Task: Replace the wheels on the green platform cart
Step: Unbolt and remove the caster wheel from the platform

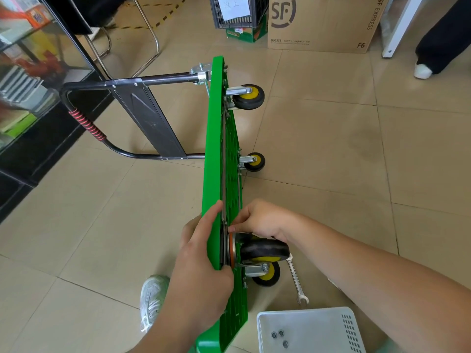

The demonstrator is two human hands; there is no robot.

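The green platform cart [215, 138] stands on its side edge on the tiled floor, its black handle [142, 103] folded out to the left. Its underside faces right, with several black-and-yellow caster wheels on it: a far one [248, 97], a middle one [254, 162] and a low one [267, 275]. My left hand [201, 261] grips the cart's upper edge. My right hand [257, 220] pinches something at the mounting plate of the nearest caster [263, 250]; what the fingertips hold is hidden.
A spanner [295, 278] lies on the floor right of the near wheels. A white plastic basket [311, 327] holding three small bolts sits at the bottom. A glass cabinet [33, 72] stands left, a cardboard box [323, 21] and crate behind, and a person's leg [438, 39] far right.
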